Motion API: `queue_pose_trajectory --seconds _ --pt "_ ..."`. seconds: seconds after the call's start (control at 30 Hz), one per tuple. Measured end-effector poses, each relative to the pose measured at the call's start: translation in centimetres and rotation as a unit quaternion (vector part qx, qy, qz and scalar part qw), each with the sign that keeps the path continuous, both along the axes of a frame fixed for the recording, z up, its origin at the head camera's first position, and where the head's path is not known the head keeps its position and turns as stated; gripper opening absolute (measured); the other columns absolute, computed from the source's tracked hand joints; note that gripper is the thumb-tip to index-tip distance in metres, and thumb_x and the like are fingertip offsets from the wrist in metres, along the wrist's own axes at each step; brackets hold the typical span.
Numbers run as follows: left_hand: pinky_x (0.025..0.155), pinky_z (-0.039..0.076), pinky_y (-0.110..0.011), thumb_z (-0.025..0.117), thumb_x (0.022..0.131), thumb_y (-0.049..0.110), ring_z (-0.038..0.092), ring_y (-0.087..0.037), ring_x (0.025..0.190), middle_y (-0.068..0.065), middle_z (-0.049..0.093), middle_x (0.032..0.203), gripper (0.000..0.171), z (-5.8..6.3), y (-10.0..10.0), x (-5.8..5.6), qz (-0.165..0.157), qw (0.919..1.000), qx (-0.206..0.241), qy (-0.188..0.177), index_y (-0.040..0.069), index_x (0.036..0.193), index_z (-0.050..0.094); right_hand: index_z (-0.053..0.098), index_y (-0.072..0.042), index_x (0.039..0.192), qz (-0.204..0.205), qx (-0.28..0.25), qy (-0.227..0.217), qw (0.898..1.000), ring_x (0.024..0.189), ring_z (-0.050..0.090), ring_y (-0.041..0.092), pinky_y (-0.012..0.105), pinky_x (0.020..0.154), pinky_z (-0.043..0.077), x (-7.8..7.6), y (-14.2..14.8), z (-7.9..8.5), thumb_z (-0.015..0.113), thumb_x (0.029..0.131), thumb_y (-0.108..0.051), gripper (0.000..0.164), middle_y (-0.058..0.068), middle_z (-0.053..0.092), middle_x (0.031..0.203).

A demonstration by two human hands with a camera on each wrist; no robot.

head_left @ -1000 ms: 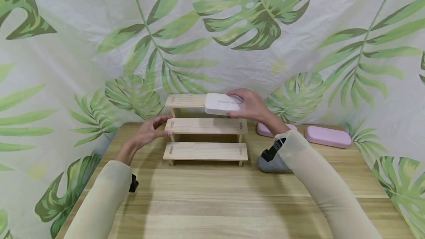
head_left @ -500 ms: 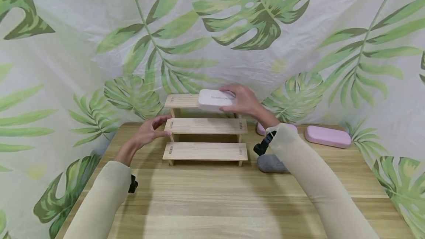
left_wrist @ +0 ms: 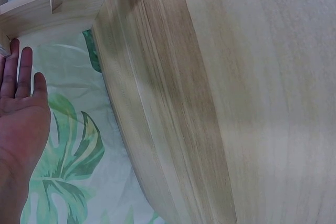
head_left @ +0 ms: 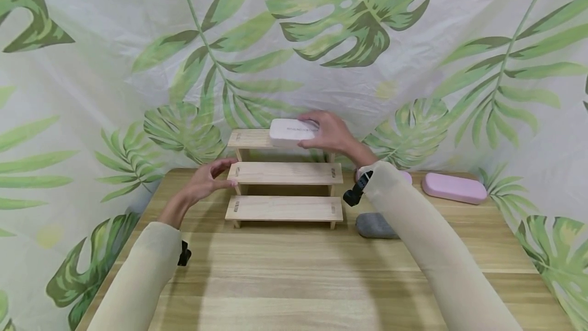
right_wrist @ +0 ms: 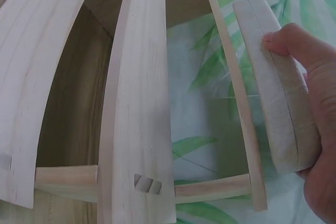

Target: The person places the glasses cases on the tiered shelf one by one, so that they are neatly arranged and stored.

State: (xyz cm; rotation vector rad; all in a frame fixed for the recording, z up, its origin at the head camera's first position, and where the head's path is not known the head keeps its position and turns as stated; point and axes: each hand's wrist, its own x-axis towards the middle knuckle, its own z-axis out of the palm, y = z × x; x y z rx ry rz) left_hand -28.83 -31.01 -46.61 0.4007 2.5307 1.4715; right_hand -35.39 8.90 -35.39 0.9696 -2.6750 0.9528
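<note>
A white glasses case (head_left: 290,129) with small print on its lid is held in my right hand (head_left: 332,133), thumb and fingers on its right end. It is at the top tier of a three-tier wooden shelf (head_left: 285,173). In the right wrist view, a narrow gap shows between the case (right_wrist: 275,87) and the top board (right_wrist: 233,77). My left hand (head_left: 202,184) touches the shelf's left side by the middle tier. The left wrist view shows the left hand (left_wrist: 23,116) with straight fingers, fingertips against the wood; its thumb is hidden there.
Right of the shelf lies a grey glasses case (head_left: 375,226), partly behind the right sleeve. One pink glasses case (head_left: 454,188) lies at the back right; another pink case (head_left: 405,176) is mostly covered by the right arm. A leaf-patterned cloth (head_left: 321,86) hangs behind the wooden table (head_left: 275,280).
My right hand has moved left and slightly up, or away, with the white glasses case, along the top tier. The left hand and shelf have stayed in place.
</note>
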Motion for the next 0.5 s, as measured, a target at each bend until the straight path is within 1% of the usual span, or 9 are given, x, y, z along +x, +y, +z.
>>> queue_pose_trajectory --seconds 0.23,0.5 --pt "0.129 0.021 -0.06 0.083 0.094 0.035 0.03 -0.04 0.157 -0.015 0.041 0.165 0.076 0.1 0.1 -0.1 -0.005 1.0 -0.001 -0.003 0.014 0.159 0.048 0.069 -0.011 0.141 0.001 0.005 -0.001 1.0 0.113 0.066 0.025 0.041 0.087 0.055 -0.7 -0.5 -0.1 0.091 0.078 -0.036 0.072 0.01 0.07 0.136" --pt "0.128 0.021 -0.062 0.083 0.095 0.032 0.03 -0.042 0.157 -0.017 0.041 0.165 0.076 0.1 0.0 0.1 0.0 1.0 -0.001 0.0 0.013 0.159 0.048 0.068 -0.008 0.141 0.004 0.006 -0.006 1.0 0.116 0.066 0.025 0.04 0.091 0.054 -1.0 -1.2 -0.2 0.092 0.078 -0.034 0.072 0.011 0.069 0.14"
